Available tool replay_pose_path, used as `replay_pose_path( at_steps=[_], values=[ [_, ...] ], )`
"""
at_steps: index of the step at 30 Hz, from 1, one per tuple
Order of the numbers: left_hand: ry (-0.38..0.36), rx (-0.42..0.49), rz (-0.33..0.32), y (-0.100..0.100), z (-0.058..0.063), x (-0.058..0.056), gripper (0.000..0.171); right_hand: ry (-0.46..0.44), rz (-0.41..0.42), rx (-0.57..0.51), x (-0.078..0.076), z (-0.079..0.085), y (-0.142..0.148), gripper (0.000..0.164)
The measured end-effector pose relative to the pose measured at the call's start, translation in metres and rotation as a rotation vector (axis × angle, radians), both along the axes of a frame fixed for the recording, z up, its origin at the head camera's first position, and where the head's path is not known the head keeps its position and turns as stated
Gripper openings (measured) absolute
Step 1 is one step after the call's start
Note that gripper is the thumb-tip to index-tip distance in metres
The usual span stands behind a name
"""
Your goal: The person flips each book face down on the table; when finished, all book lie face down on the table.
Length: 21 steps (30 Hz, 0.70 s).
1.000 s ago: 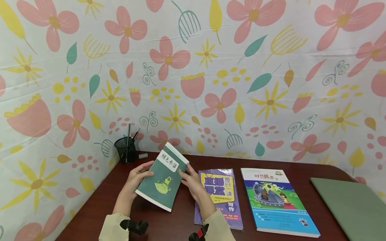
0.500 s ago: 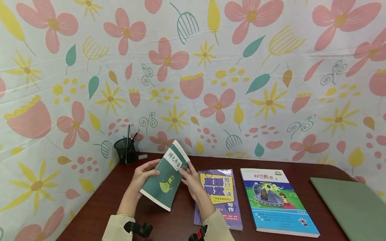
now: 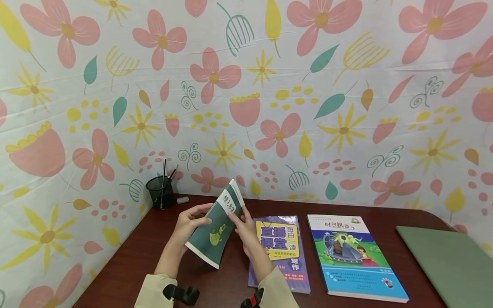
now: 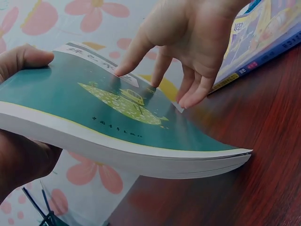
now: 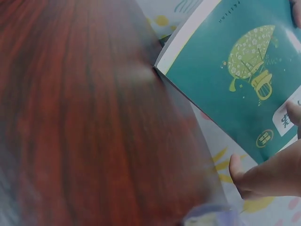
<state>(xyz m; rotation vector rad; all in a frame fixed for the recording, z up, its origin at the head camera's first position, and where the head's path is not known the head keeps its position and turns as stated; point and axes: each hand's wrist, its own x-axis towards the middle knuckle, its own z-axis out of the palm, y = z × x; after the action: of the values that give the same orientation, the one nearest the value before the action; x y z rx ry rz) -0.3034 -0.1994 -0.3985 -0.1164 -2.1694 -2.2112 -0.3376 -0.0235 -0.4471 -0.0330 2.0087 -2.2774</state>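
A green paperback book with a white title band and a yellow-green drawing is held up over the table, its cover bowed. My left hand grips its left side, thumb on the front cover and fingers behind. At the right edge, my right hand pinches the book, thumb on the cover near the title. In the left wrist view the book's thick white page edge curves toward the table. From the right wrist, the cover fills the upper right, with my right hand's fingers at its edge.
A purple and yellow book lies partly behind the right forearm. Right of it is a blue and green picture book, then a grey-green flat panel. A black mesh pen cup and an eraser stand near the patterned wall.
My left hand has shifted to the right, pushing the book's left side over. The cover has turned more edge-on and bends more. The right hand stays nearly in place.
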Motion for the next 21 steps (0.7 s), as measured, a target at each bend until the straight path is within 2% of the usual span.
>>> replay_pose_path(
  at_steps=[4,12,16,21],
  values=[
    [0.008,-0.018,0.011,0.001,0.002,0.001,0.046,0.027,-0.052,0.045,0.002,0.004,-0.002,0.078],
    [0.044,-0.021,0.022,0.007,0.006,0.005,0.045,0.107,-0.078,0.055,0.01,0.017,-0.006,0.066],
    [0.084,-0.056,0.023,0.011,0.009,0.009,0.045,0.174,-0.052,-0.017,0.015,0.027,-0.009,0.058],
    [0.102,-0.073,0.035,0.016,0.01,0.009,0.043,0.235,-0.013,-0.129,0.023,0.044,-0.009,0.06]
  ],
)
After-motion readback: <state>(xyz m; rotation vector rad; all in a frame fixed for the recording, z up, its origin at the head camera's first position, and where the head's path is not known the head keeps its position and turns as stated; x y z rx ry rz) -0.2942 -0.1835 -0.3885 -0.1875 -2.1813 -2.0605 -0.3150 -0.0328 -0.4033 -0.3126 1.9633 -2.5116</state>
